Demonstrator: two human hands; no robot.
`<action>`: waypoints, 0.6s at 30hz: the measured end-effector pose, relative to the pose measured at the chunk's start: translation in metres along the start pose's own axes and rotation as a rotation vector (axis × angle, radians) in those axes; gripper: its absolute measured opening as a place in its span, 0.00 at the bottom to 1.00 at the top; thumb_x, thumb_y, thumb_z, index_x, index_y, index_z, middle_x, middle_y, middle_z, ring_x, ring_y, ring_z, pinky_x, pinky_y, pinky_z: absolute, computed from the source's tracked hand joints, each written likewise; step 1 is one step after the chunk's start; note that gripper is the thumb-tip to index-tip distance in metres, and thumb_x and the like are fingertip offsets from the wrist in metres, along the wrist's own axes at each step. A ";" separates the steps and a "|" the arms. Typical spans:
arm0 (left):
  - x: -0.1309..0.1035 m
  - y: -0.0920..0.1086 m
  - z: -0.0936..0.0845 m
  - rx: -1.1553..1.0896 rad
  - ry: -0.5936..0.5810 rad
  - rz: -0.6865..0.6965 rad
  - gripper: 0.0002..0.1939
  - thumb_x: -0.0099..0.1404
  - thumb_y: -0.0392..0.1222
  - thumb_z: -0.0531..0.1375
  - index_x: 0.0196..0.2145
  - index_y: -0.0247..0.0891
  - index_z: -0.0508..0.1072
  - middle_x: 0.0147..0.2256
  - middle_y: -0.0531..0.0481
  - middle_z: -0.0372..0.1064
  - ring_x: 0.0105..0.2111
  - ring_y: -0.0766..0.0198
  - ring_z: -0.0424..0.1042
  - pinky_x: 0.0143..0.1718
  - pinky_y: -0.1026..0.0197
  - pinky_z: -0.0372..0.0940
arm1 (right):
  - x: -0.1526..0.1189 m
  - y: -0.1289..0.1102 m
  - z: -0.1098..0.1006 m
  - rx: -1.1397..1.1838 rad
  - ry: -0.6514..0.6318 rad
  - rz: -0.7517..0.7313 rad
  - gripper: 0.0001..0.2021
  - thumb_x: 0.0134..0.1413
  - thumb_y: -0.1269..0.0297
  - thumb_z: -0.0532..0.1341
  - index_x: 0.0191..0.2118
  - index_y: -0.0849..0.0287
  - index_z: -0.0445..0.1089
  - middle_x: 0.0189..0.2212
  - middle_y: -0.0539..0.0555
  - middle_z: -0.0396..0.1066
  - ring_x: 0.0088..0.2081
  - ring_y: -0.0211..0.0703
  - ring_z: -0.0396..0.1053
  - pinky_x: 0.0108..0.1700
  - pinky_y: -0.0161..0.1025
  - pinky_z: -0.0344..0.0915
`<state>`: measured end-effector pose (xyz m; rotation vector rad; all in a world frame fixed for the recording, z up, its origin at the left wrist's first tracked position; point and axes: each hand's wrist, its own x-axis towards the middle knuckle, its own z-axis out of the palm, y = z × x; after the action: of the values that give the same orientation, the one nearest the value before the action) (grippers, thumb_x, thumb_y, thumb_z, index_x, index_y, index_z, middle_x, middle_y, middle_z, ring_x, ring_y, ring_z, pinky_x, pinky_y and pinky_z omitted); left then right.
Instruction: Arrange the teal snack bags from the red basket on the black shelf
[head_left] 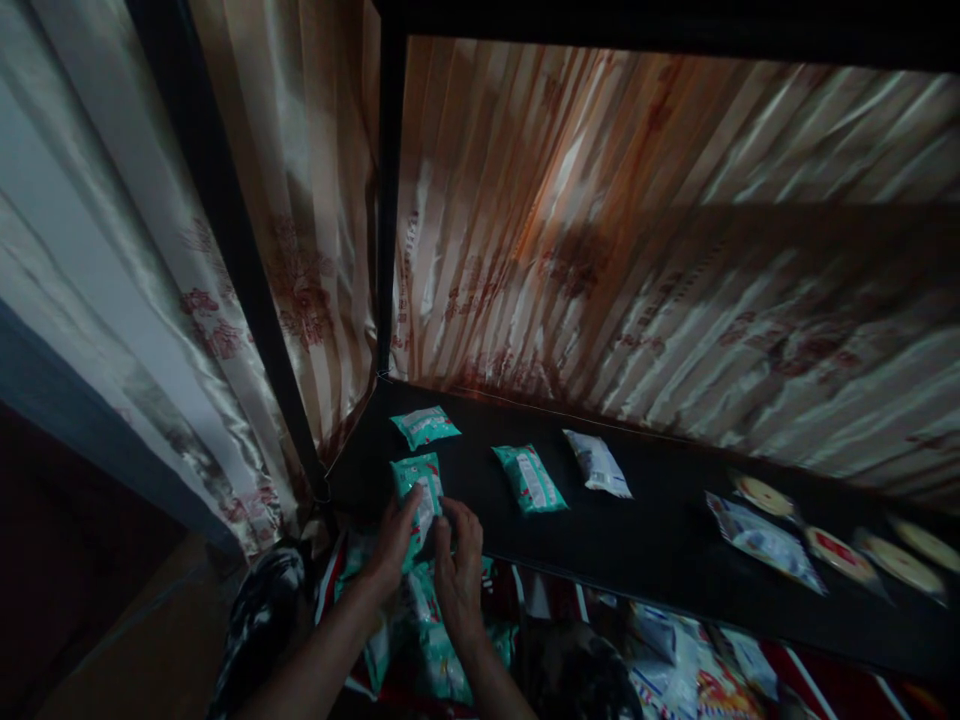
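Gripped green packet [431,475] in left hand [391,540]; had right hand [460,560] at its edge, could not tell whether closed. Held packet at front of black shelf [637,530]. Found pale label [426,504] too blurred to read.

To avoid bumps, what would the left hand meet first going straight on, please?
Past its held packet, the left hand would probably meet the rear green packet, though depth is unclear.
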<state>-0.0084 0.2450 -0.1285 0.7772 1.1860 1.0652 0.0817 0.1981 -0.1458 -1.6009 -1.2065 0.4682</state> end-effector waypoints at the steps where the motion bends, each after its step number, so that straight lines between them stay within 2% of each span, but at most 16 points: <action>1: 0.002 0.000 -0.001 -0.003 -0.013 -0.015 0.22 0.60 0.53 0.56 0.49 0.39 0.69 0.54 0.47 0.65 0.55 0.59 0.63 0.56 0.58 0.58 | 0.003 0.001 -0.001 0.020 0.015 0.060 0.22 0.57 0.51 0.51 0.49 0.60 0.67 0.46 0.61 0.67 0.51 0.50 0.62 0.54 0.49 0.58; 5: 0.006 -0.003 -0.003 -0.047 -0.074 -0.052 0.23 0.61 0.56 0.54 0.49 0.39 0.69 0.54 0.47 0.66 0.54 0.59 0.64 0.55 0.56 0.60 | 0.012 0.000 -0.004 0.126 -0.020 0.304 0.29 0.53 0.46 0.53 0.54 0.63 0.62 0.53 0.64 0.64 0.56 0.53 0.60 0.56 0.48 0.57; 7: 0.007 -0.004 -0.004 -0.074 -0.104 -0.049 0.24 0.61 0.58 0.54 0.48 0.40 0.69 0.53 0.47 0.66 0.54 0.59 0.65 0.53 0.56 0.62 | 0.014 -0.004 -0.007 0.187 -0.091 0.339 0.29 0.53 0.46 0.53 0.53 0.63 0.63 0.52 0.62 0.66 0.54 0.52 0.62 0.55 0.45 0.59; 11: 0.007 -0.002 -0.004 -0.116 -0.164 -0.056 0.24 0.59 0.57 0.56 0.47 0.39 0.70 0.50 0.45 0.69 0.50 0.58 0.69 0.51 0.56 0.64 | 0.014 -0.011 -0.013 0.274 -0.212 0.331 0.26 0.54 0.45 0.52 0.47 0.62 0.68 0.43 0.58 0.73 0.44 0.49 0.70 0.46 0.41 0.65; 15: 0.004 0.003 -0.004 -0.053 -0.116 -0.016 0.22 0.58 0.55 0.58 0.46 0.40 0.69 0.49 0.47 0.71 0.48 0.60 0.70 0.49 0.59 0.65 | 0.011 -0.007 -0.012 0.245 -0.119 0.355 0.27 0.50 0.45 0.56 0.46 0.63 0.69 0.40 0.59 0.74 0.42 0.50 0.71 0.43 0.41 0.66; 18: 0.002 0.006 -0.002 0.036 -0.069 -0.036 0.23 0.58 0.55 0.58 0.47 0.39 0.69 0.51 0.44 0.69 0.51 0.57 0.67 0.50 0.59 0.63 | 0.009 -0.004 -0.009 0.226 -0.089 0.358 0.26 0.49 0.46 0.57 0.46 0.63 0.68 0.39 0.59 0.75 0.41 0.51 0.72 0.42 0.41 0.67</action>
<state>-0.0115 0.2485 -0.1239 0.8120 1.1589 0.9825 0.0903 0.2012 -0.1360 -1.6142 -0.8932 0.8812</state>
